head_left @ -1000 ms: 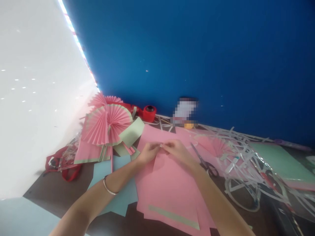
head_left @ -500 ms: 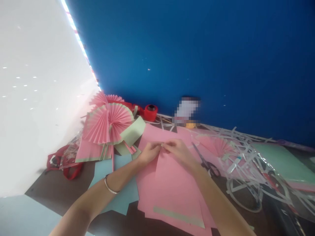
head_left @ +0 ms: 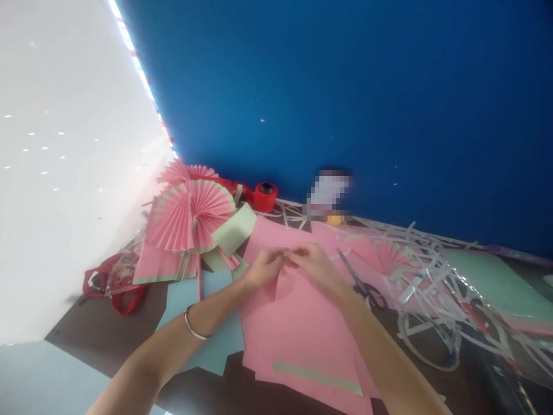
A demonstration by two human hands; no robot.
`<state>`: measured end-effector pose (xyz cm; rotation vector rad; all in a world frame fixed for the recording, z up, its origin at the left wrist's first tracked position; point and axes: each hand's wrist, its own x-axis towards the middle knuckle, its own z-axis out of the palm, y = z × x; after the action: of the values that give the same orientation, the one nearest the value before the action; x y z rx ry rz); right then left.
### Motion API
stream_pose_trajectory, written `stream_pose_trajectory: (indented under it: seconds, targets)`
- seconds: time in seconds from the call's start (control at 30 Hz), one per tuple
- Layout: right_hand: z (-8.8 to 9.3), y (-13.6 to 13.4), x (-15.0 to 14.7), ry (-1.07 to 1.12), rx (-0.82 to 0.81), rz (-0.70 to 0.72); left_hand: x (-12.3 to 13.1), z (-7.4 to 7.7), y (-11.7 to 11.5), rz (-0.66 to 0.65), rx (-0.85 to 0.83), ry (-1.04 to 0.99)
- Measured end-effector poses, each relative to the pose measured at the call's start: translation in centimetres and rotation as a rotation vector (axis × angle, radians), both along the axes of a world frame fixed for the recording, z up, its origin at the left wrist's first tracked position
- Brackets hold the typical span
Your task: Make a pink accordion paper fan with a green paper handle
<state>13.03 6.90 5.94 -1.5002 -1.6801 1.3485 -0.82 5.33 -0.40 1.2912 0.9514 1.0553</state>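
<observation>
A pink paper sheet (head_left: 302, 334) with a pale green strip along its near edge lies on the dark table in front of me. My left hand (head_left: 262, 269), a thin bangle on its wrist, pinches the sheet's far edge. Right beside it, fingertips almost touching, my right hand (head_left: 313, 262) pinches the same edge, which is lifted slightly off the stack. More pink sheets lie underneath.
Folded pink paper fans (head_left: 190, 216) are piled at the back left, with a red tape roll (head_left: 264, 197) behind them. Scissors (head_left: 360, 282) lie just right of my right hand. A tangle of white paper strips (head_left: 436, 288) covers the right side. Light blue paper (head_left: 207, 351) lies at left.
Both hands stay pinched at the sheet's far edge; the edge has bent up a little more between them. The view has shifted slightly.
</observation>
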Motion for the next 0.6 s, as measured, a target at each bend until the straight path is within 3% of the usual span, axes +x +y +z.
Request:
stream_pose_trajectory:
  seconds: [0.23, 0.6]
  targets:
    - [-0.3, 0.0, 0.0, -0.027, 0.021, -0.004, 0.3, 0.4, -0.4, 0.039, 0.004, 0.05]
    - [-0.5, -0.5, 0.1, -0.091, 0.025, -0.013, 0.7, -0.8, -0.3, 0.12, 0.078, 0.122]
